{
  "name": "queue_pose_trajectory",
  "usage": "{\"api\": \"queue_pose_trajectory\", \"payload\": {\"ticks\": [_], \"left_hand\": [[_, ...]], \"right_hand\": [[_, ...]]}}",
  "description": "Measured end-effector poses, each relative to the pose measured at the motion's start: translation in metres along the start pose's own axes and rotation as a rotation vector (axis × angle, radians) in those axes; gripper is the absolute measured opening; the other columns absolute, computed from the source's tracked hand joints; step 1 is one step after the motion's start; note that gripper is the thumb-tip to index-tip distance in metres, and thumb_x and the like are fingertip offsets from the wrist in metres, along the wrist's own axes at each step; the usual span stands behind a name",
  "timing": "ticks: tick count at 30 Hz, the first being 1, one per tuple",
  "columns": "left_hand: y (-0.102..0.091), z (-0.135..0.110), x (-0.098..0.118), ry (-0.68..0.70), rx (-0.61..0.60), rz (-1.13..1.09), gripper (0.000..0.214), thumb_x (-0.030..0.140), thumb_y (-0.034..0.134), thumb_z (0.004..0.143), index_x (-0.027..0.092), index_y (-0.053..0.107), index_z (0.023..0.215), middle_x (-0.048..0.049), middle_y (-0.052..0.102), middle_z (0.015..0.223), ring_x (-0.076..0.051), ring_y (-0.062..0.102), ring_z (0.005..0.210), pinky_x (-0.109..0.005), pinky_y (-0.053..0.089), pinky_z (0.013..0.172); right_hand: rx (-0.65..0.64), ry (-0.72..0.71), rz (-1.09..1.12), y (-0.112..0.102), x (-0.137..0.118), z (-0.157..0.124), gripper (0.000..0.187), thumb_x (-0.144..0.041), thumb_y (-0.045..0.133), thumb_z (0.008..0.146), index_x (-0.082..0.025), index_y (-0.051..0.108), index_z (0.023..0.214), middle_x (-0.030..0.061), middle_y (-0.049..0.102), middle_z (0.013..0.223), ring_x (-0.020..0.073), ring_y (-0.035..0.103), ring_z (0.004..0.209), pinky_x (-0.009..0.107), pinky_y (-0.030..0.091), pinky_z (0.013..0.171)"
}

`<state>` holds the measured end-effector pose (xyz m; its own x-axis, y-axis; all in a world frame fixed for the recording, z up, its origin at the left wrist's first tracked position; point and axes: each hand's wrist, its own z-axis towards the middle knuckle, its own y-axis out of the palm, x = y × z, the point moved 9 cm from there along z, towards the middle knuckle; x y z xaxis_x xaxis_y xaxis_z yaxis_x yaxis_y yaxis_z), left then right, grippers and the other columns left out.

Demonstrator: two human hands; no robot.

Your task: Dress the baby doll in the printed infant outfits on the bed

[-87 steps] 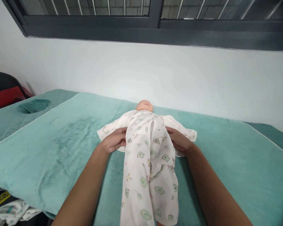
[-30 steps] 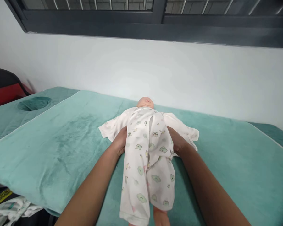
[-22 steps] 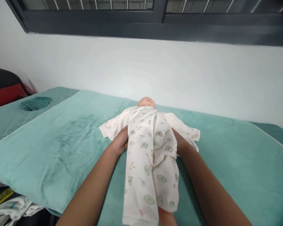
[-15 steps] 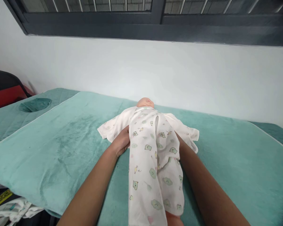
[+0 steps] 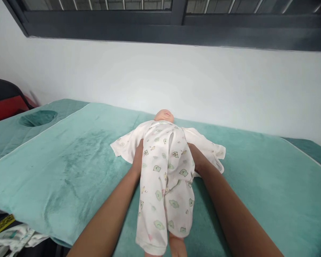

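Note:
A baby doll [image 5: 163,115] lies on its back with its head toward the wall. It wears a white long-sleeved top [image 5: 203,144], sleeves spread to both sides, and white trousers [image 5: 155,178] printed with green figures. My left hand [image 5: 138,155] is closed at the left side of the trousers near the hip, its fingertips hidden by the cloth. At the opposite side, my right hand [image 5: 199,159] grips the trousers, with its fingers mostly out of sight. The doll's bare feet [image 5: 177,246] show below the trouser legs, the right trouser leg sitting higher.
A teal padded bed [image 5: 82,160] carries the doll; a round hole [image 5: 39,118] is in its left end. Behind rises a white wall [image 5: 160,75] under a dark window frame [image 5: 101,26]. A red and black object [image 5: 5,103] stands left, and crumpled white cloth [image 5: 13,237] lies lower left.
The trousers and the doll's legs have shifted left and away from me, so both trouser hems now show. My right hand has come out from behind the trousers; my left hand moved slightly up.

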<state>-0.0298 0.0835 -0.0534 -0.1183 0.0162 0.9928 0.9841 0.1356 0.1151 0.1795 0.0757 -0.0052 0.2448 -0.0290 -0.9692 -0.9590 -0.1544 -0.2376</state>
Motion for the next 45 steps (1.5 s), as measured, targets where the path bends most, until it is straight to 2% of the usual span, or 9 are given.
{"api": "queue_pose_trajectory", "payload": {"ticks": [4,8,15,20,25,31,34,39,45], "left_hand": [[-0.006,-0.001,0.008,0.029,0.07,0.006,0.008,0.027,0.059,0.08,0.02,0.061,0.082,-0.0034,0.066,0.094,-0.026,0.055,0.108,-0.034,0.043,0.093],[-0.012,0.0,0.018,-0.003,0.088,-0.007,0.014,0.031,0.068,0.071,0.018,0.064,0.076,-0.0037,0.068,0.081,-0.027,0.059,0.099,-0.034,0.049,0.082],[0.009,0.0,0.02,-0.099,-0.087,-0.23,0.031,0.04,0.072,0.066,0.015,0.066,0.084,-0.0039,0.067,0.073,-0.022,0.062,0.078,-0.032,0.048,0.072],[-0.006,0.007,0.028,0.025,0.068,0.088,0.021,0.035,0.068,0.069,0.019,0.055,0.071,0.0027,0.057,0.067,-0.015,0.05,0.067,-0.025,0.037,0.061],[-0.019,0.011,0.034,0.187,0.221,0.395,0.018,0.025,0.058,0.076,0.022,0.041,0.07,0.0044,0.052,0.069,-0.014,0.044,0.066,-0.025,0.032,0.063],[-0.021,0.006,0.034,0.129,0.258,0.333,0.017,0.022,0.063,0.073,0.023,0.047,0.079,0.0025,0.059,0.078,-0.016,0.051,0.074,-0.025,0.036,0.069],[-0.018,0.006,0.032,0.085,0.197,0.225,0.02,0.022,0.066,0.07,0.022,0.053,0.085,0.0009,0.063,0.084,-0.017,0.054,0.081,-0.025,0.04,0.073],[-0.007,0.008,0.026,0.041,-0.016,0.101,0.026,0.025,0.069,0.069,0.018,0.062,0.093,-0.0032,0.067,0.089,-0.018,0.058,0.078,-0.029,0.045,0.073],[-0.008,0.003,0.027,-0.075,-0.103,0.159,0.019,0.031,0.072,0.068,0.017,0.065,0.078,-0.0004,0.063,0.07,-0.014,0.054,0.064,-0.025,0.041,0.06]], "right_hand": [[-0.009,0.04,0.053,0.002,0.008,0.002,0.022,-0.032,0.072,0.063,-0.016,0.074,0.078,0.0102,0.073,0.08,0.0273,0.064,0.082,0.037,0.052,0.073],[-0.016,0.042,0.085,0.004,0.011,0.003,0.026,-0.032,0.075,0.06,-0.017,0.074,0.081,0.0099,0.074,0.082,0.0276,0.065,0.083,0.039,0.054,0.075],[-0.015,0.008,0.089,0.0,0.01,0.003,0.027,-0.034,0.079,0.058,-0.02,0.075,0.08,0.0103,0.075,0.086,0.0325,0.065,0.089,0.042,0.053,0.077],[-0.021,0.015,0.072,-0.001,0.012,0.004,0.021,-0.033,0.076,0.06,-0.021,0.075,0.077,0.0101,0.075,0.087,0.0318,0.065,0.09,0.04,0.053,0.079],[-0.031,0.084,0.129,0.004,0.028,0.011,0.02,-0.028,0.069,0.064,-0.02,0.074,0.082,0.0073,0.075,0.081,0.0268,0.066,0.079,0.037,0.054,0.071],[-0.041,0.085,0.12,0.002,0.036,0.014,0.021,-0.027,0.068,0.065,-0.02,0.074,0.084,0.0065,0.074,0.08,0.0255,0.066,0.074,0.036,0.055,0.066],[-0.059,0.072,0.132,0.003,0.035,0.014,0.021,-0.027,0.068,0.066,-0.019,0.074,0.085,0.007,0.075,0.084,0.0261,0.067,0.078,0.036,0.055,0.069],[-0.02,0.054,0.079,0.0,0.031,0.014,0.024,-0.027,0.067,0.065,-0.018,0.074,0.086,0.0065,0.074,0.083,0.0256,0.066,0.077,0.037,0.054,0.072],[-0.002,0.004,-0.002,-0.003,0.019,0.01,0.016,-0.022,0.069,0.063,-0.02,0.074,0.078,0.0077,0.074,0.08,0.0303,0.064,0.087,0.038,0.052,0.075]]}}
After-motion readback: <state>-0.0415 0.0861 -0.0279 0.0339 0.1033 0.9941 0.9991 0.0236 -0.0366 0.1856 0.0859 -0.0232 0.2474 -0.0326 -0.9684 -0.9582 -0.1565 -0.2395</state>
